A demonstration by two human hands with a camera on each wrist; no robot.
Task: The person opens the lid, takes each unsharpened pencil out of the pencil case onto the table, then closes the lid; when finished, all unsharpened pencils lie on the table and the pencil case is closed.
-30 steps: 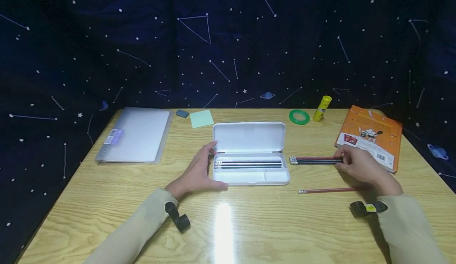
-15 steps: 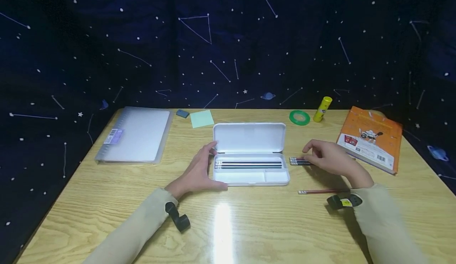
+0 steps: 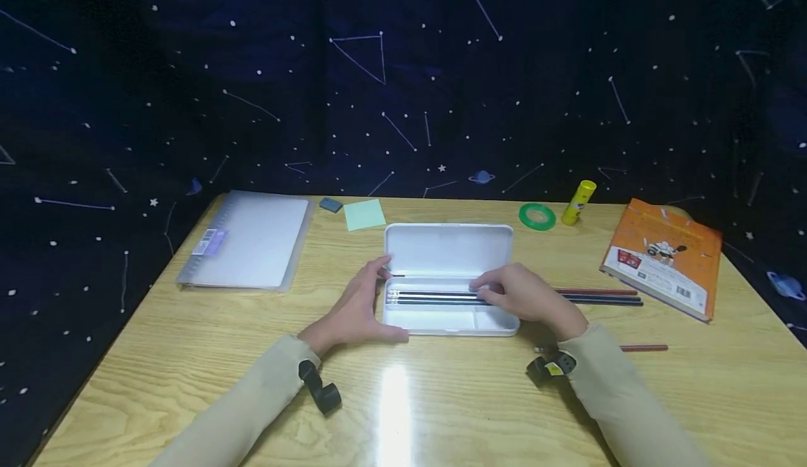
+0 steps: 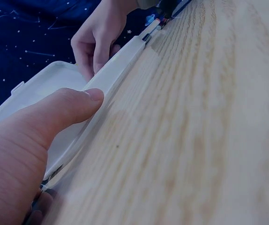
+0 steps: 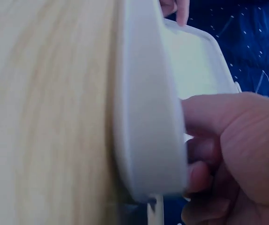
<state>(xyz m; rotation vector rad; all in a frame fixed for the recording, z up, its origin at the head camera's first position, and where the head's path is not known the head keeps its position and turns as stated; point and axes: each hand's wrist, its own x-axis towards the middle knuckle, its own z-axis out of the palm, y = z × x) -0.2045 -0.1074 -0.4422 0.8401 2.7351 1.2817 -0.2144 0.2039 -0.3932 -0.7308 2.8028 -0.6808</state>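
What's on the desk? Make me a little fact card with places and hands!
Middle: white rectangular plastic pencil case, lid open
Inside: slim dark pencils
Left hand: holds the case's left end
Right hand: over those pencils; can't tell if gripping
Outside, right: slim red and dark pencils, another red pencil nearer
Back: small bluish block, square mint paper, round green tape, yellow glue stick
Sides: translucent plastic folder left, orange book right

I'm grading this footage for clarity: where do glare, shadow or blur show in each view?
Head: bright glare streak on the table, shadow beside the right sleeve; left wrist: bluish tint, table grain soft at lower right; right wrist: pencil case wall blurred.
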